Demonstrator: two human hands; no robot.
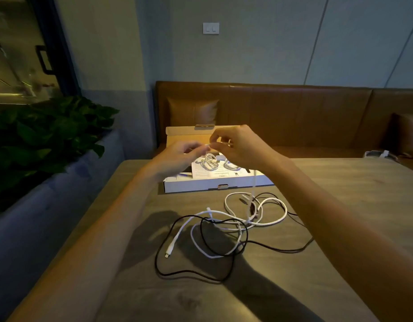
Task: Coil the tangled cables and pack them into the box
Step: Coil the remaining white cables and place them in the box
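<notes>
A tangle of white cables (259,219) and a thin black cable (191,273) lies on the table in front of an open white cardboard box (200,185). Inside the box a coiled white cable (209,161) rests on a printed sheet. Both hands are raised above the box. My left hand (177,156) and my right hand (240,145) pinch the end of a thin white cable (253,182) between their fingertips. That cable hangs from my right hand down into the tangle.
The grey table (340,205) stretches right and toward me. A brown leather bench (293,112) with cushions stands behind the box. A leafy plant (45,135) in a planter is at the left.
</notes>
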